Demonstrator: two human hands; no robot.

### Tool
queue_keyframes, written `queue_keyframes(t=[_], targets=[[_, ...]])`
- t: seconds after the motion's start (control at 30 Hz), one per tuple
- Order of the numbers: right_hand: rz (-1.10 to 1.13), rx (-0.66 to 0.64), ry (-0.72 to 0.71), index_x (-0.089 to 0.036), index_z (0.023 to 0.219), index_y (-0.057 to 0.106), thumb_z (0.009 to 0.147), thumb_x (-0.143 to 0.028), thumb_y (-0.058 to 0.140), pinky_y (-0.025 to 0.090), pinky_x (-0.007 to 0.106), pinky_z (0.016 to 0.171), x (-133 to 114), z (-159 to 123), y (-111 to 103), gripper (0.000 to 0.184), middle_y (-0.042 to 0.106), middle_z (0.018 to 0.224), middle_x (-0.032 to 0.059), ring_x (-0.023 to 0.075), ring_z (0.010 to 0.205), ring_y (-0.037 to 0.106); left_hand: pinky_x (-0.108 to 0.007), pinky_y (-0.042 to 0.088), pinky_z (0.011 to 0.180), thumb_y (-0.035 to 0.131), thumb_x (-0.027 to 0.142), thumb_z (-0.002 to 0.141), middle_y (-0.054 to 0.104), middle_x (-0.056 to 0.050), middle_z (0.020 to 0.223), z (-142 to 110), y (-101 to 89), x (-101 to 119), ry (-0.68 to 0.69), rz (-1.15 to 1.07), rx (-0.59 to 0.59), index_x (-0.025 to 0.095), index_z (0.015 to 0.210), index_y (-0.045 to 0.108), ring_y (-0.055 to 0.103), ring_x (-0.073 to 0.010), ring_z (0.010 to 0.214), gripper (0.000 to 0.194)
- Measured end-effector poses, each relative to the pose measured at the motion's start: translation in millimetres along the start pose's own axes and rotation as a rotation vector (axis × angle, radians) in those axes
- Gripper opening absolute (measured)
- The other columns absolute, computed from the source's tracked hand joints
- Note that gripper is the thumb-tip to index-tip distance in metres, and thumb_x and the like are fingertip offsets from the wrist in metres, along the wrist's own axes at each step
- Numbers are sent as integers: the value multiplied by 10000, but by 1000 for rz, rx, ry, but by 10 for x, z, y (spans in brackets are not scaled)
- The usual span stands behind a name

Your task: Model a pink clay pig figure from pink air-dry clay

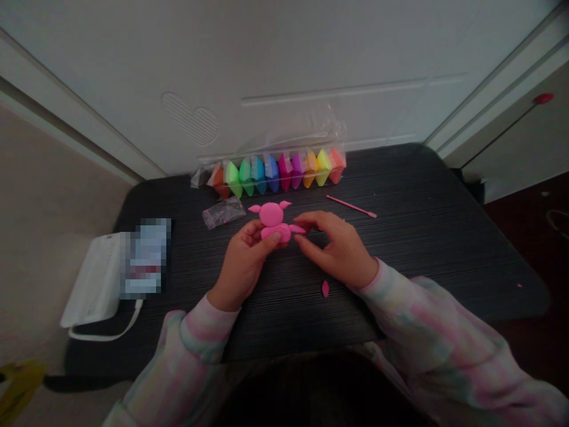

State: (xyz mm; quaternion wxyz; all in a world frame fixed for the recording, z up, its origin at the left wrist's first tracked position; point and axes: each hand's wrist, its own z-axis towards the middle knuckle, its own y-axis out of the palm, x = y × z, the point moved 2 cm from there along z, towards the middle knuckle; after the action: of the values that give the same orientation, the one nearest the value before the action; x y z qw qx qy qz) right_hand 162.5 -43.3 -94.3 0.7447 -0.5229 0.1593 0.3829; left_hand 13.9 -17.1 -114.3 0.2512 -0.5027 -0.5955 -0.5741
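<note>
A pink clay figure (271, 214) with a round head, two pointed ear-like pieces and a rounded body is held upright in my left hand (242, 261). The left thumb presses on the front of the body, with the fingers behind it. A tapered clay arm sticks out from the body's right side. My right hand (340, 246) is around that arm, thumb below and forefinger above, with a gap between the fingertips. Whether they touch the arm I cannot tell. Below the right hand, a small flat pink clay piece (325, 289) lies on the table.
Colored clay packs (272, 175) stand in a row in clear plastic at the back of the dark table (427, 237). Nearby lie a pink modeling tool (351, 206) and a small clear bag (223, 212). At left are a phone (148, 258) and a cabled white device (95, 279).
</note>
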Motion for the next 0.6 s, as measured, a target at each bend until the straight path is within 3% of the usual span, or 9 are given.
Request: queue_keyframes(t=[0.23, 0.6], targets=[[-148, 8, -51, -176, 921, 578, 811, -230, 491, 412, 300, 716, 6, -1, 30, 151, 658, 836, 43, 169, 785, 580, -196, 490, 692, 684, 140, 656, 664, 13, 790, -1, 5, -5, -1, 11, 6, 154, 863, 638, 592, -78, 711, 213], [-185, 27, -98, -173, 905, 583, 822, -238, 470, 404, 307, 710, 2, -26, 41, 154, 664, 833, 52, 176, 782, 584, -192, 490, 712, 681, 135, 663, 671, 10, 811, 2, -8, -25, -14, 31, -11, 157, 872, 637, 598, -78, 725, 215]])
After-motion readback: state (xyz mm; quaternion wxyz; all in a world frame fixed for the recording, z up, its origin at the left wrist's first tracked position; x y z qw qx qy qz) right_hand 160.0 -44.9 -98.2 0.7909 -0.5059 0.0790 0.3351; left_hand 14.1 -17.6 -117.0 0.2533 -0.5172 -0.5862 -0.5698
